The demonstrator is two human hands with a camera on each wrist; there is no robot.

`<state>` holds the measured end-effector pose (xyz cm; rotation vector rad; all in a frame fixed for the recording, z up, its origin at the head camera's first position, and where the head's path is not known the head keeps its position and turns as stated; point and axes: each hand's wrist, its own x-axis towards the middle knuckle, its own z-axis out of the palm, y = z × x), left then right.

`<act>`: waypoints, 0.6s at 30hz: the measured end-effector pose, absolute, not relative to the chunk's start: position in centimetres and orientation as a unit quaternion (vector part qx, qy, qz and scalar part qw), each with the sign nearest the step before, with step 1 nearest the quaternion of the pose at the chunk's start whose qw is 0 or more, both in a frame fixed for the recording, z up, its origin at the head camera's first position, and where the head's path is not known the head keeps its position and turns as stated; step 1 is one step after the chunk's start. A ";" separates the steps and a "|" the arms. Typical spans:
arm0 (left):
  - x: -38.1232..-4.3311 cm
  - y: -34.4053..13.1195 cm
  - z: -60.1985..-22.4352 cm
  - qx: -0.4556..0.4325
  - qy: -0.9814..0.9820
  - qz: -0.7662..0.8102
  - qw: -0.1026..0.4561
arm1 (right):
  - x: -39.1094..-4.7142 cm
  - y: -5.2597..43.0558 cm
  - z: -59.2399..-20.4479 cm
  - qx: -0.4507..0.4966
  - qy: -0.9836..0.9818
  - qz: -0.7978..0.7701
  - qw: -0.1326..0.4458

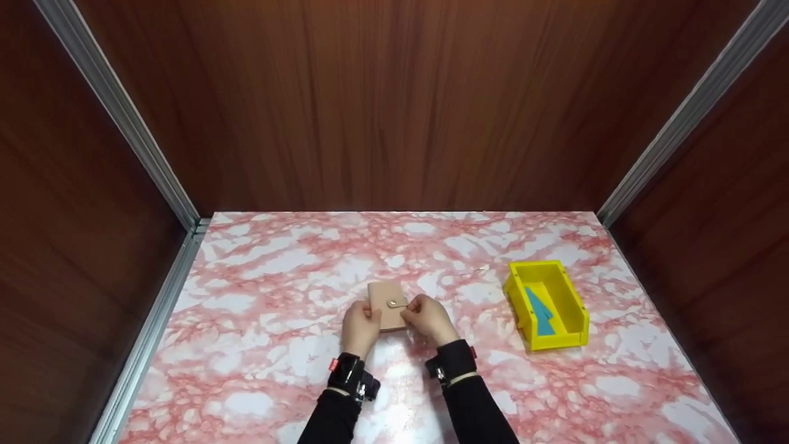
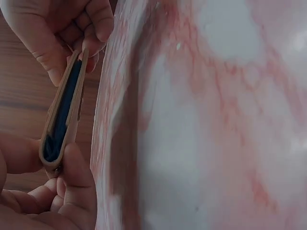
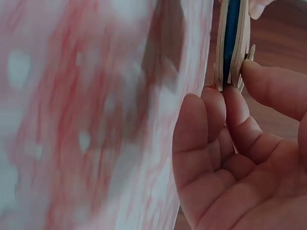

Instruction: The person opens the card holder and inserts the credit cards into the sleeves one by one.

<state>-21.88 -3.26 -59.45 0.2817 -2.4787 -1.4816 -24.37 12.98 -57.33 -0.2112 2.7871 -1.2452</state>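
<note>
A beige wallet (image 1: 385,292) with a small snap strap (image 1: 393,303) is held up between both hands in the head view. My left hand (image 1: 360,328) grips its left side, with thumb and fingers on either face of the folded spine in the left wrist view. At the opposite edge, my right hand (image 1: 429,317) pinches the wallet beside the strap. Its thumb lies close to the strap end in the right wrist view, and the fingertips are under the edge. Something dark blue (image 2: 67,103) shows between the wallet's two covers, seen from its end.
To the right stands a yellow bin (image 1: 523,317) with flat blue pieces (image 1: 542,314) inside. The table (image 1: 259,364) has a pink and white marbled top. Brown wood panels (image 1: 394,111) and metal rails (image 1: 132,117) enclose its back and sides.
</note>
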 end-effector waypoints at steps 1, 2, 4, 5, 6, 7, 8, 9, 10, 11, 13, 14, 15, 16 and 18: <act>-21.9 -2.9 -59.4 0.092 -0.851 -0.503 0.116 | -24.3 13.4 -57.3 -0.065 0.911 -0.406 0.038; -21.9 -2.6 -59.4 0.087 -0.854 -0.501 0.113 | -24.3 13.7 -57.4 -0.062 0.911 -0.406 0.035; -21.9 -1.9 -59.4 0.079 -0.858 -0.497 0.106 | -24.1 14.4 -57.5 -0.055 0.912 -0.406 0.031; -21.9 -1.7 -59.4 0.074 -0.860 -0.493 0.103 | -24.0 14.7 -57.5 -0.052 0.912 -0.405 0.030; -21.8 -1.5 -59.4 0.070 -0.863 -0.490 0.100 | -24.0 15.0 -57.6 -0.048 0.913 -0.405 0.031; -21.8 -1.2 -59.5 0.065 -0.867 -0.485 0.098 | -23.9 15.2 -57.6 -0.044 0.912 -0.406 0.033; -21.8 -1.1 -59.5 0.063 -0.870 -0.480 0.094 | -23.8 15.5 -57.6 -0.041 0.912 -0.406 0.037; -21.7 -0.9 -59.6 0.059 -0.874 -0.473 0.091 | -23.7 15.7 -57.7 -0.040 0.913 -0.405 0.038; -21.7 -0.7 -59.7 0.055 -0.878 -0.467 0.088 | -23.6 15.9 -57.7 -0.036 0.913 -0.404 0.042; -21.7 -0.6 -59.7 0.051 -0.882 -0.461 0.085 | -23.5 16.0 -57.7 -0.032 0.914 -0.402 0.044; -21.6 -0.3 -60.0 0.043 -0.887 -0.453 0.080 | -23.4 16.3 -57.8 -0.029 0.915 -0.398 0.048; -21.6 -0.2 -60.1 0.040 -0.889 -0.449 0.077 | -23.4 16.5 -57.9 -0.029 0.917 -0.394 0.048; -21.6 -0.1 -60.2 0.036 -0.891 -0.446 0.075 | -23.3 16.6 -58.0 -0.028 0.919 -0.390 0.048; -21.6 0.1 -60.3 0.032 -0.893 -0.443 0.074 | -23.3 16.8 -58.1 -0.026 0.921 -0.384 0.050; -21.5 0.3 -60.5 0.025 -0.896 -0.438 0.072 | -23.2 17.0 -58.3 -0.023 0.924 -0.378 0.053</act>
